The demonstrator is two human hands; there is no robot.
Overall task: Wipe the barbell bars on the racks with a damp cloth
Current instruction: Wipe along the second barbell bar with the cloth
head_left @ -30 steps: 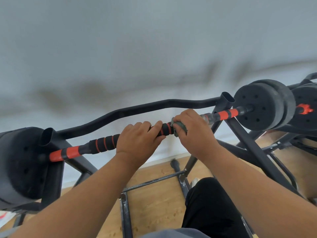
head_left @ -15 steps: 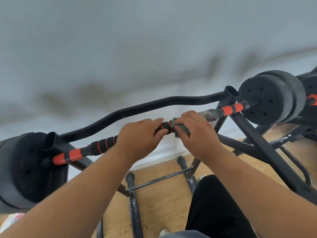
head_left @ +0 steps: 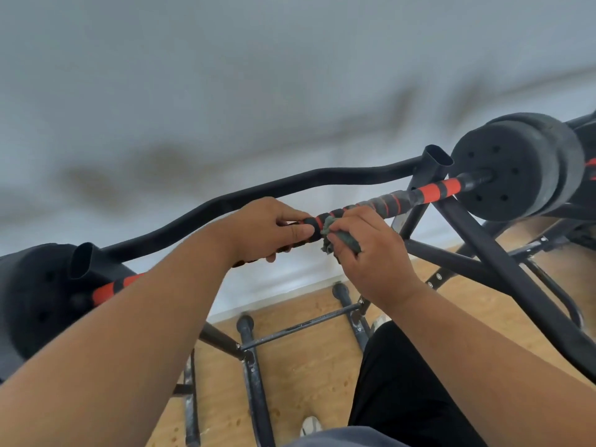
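While the fingers (head_left: 298, 233) of the left hand (head_left: 264, 229) curl around the black-and-orange barbell bar (head_left: 429, 192) and grip it near its middle, the right hand (head_left: 371, 253) sits just beside it on the same bar, its fingers pinching a crumpled grey-green cloth (head_left: 342, 235). The cloth is bunched against the underside of the bar, touching the foam grip where black and orange bands alternate, and a frayed corner hangs below the knuckles. The two hands are close together, with only a short banded stretch of bar showing between them.

The bar runs on a slant from lower left to upper right and rests on a dark metal rack (head_left: 464, 227). Its right end passes beside an open-topped upright tube and enters a black weight plate (head_left: 512, 169) with small round holes. Its left end, mostly hidden behind the left forearm, shows orange bands before meeting another black weight plate (head_left: 35, 301). Behind the bar, a curved black rail (head_left: 258, 195) joins the two uprights.

Below lie the rack's crossbars and feet on a wooden floor (head_left: 303, 366), dark trousers at lower right, and a pale wall (head_left: 258, 75) beyond, which is blurred.
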